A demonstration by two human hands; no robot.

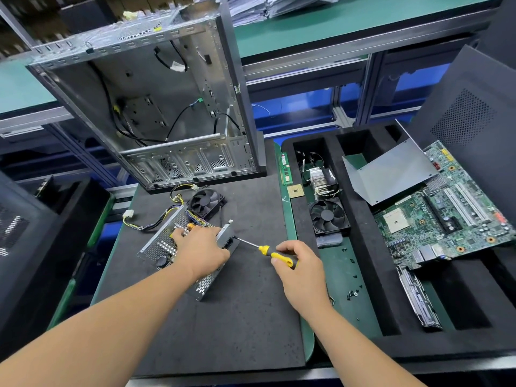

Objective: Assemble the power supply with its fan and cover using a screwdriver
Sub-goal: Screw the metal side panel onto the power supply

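Green-topped workbench [363,18] on aluminium framing behind — blue panels [301,107] beneath.

Dark foam mat [245,317] under the hands; on it power supply [167,247], loose fan [206,201], computer case [156,107] beyond the grip.
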